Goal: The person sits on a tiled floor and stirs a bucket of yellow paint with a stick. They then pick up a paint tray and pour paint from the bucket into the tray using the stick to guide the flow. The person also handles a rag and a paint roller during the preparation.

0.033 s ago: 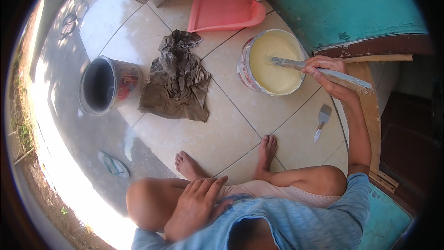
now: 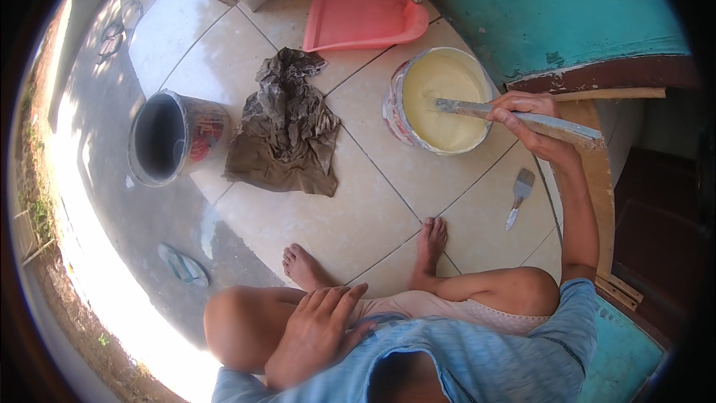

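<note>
Two hands apart: right hand [image 2: 541,142], right of centre, clamped around stick [image 2: 466,107], its tip at yellow liquid [image 2: 447,75] in bucket [image 2: 396,116], upper right of centre. Left hand [image 2: 317,325] loosely unfurled over thigh, lower centre. Brush [image 2: 521,188] lies below bucket; rag [image 2: 287,142], upper left of centre.

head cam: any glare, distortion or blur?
Head view: sunlit ground blown out white at left; floor tiles glare at upper left; brown recess at right underexposed; fisheye bowing, black rim; cream-filled bucket and right hand readable, no strong blur.
</note>
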### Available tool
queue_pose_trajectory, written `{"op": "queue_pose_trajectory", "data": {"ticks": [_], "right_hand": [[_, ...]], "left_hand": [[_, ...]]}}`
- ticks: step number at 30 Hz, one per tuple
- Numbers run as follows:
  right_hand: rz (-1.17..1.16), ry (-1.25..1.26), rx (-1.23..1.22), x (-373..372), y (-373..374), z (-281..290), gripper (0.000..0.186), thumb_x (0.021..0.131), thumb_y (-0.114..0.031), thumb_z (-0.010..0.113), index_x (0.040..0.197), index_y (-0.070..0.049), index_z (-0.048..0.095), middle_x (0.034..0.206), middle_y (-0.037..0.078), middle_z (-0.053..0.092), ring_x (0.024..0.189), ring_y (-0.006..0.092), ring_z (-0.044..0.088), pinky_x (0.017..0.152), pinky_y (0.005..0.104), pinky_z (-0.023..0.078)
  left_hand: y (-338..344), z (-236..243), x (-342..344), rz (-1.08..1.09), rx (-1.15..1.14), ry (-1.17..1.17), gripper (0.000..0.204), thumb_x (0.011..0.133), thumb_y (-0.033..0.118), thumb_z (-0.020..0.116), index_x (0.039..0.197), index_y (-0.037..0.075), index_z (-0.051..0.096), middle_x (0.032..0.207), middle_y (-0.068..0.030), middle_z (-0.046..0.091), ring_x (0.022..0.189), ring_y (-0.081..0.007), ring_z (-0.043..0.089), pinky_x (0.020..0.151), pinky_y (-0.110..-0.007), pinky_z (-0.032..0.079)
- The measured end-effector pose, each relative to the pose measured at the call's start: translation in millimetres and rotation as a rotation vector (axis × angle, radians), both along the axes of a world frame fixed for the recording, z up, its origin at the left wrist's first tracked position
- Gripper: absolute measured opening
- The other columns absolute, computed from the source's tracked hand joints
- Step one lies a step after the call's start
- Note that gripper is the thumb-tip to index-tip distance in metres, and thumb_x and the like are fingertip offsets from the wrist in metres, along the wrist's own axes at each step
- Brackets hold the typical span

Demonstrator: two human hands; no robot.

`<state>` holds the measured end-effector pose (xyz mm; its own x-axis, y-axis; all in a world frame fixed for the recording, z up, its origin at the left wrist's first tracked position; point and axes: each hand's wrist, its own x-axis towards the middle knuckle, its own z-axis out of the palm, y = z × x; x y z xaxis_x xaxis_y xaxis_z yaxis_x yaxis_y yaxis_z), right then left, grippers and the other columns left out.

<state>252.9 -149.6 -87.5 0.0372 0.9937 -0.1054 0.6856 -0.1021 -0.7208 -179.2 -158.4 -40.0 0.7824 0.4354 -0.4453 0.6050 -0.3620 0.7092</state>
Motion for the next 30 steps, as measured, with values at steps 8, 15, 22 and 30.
{"op": "queue_pose_trajectory", "data": {"ticks": [8,15,22,30], "right_hand": [[-0.408,0.216,0.306,-8.4,13.9,-14.4,0.034,0.107,-0.024,0.052,0.098,0.004,0.069,0.082,0.009,0.067,0.075,0.017,0.063,0.08,0.0329,0.054],[-0.374,0.739,0.59,-53.4,51.1,-52.5,0.05,0.107,-0.033,0.048,0.065,-0.008,0.036,0.059,-0.001,0.037,0.055,0.0094,0.036,0.051,0.0294,0.027],[-0.148,0.707,0.284,-68.3,21.1,-35.5,0.051,0.105,-0.028,0.051,0.061,-0.007,0.035,0.055,-0.002,0.034,0.051,0.0079,0.029,0.049,0.0292,0.023],[-0.343,0.718,0.694,-47.8,38.7,-58.9,0.045,0.104,-0.028,0.04,0.064,-0.012,0.027,0.054,-0.002,0.025,0.05,0.0105,0.02,0.051,0.0307,0.022]], "left_hand": [[-4.0,2.3,-1.5,0.02,0.013,-0.014,0.054,0.088,0.031,0.073,0.133,0.004,0.057,0.111,-0.0181,0.066,0.107,-0.0351,0.064,0.095,-0.044,0.051],[-6.4,1.7,-1.0,0.032,0.063,-0.008,0.055,0.091,0.034,0.071,0.133,0.001,0.056,0.111,-0.019,0.066,0.106,-0.0342,0.064,0.093,-0.042,0.051],[-7.6,1.1,-8.4,0.08,0.067,0.04,0.053,0.091,0.03,0.071,0.132,0.0,0.056,0.113,-0.0187,0.066,0.106,-0.0339,0.064,0.091,-0.041,0.051],[-9.8,0.1,-12.7,0.072,0.072,0.024,0.053,0.09,0.03,0.071,0.132,0.0,0.056,0.113,-0.0187,0.066,0.105,-0.0342,0.064,0.091,-0.042,0.051]]}}
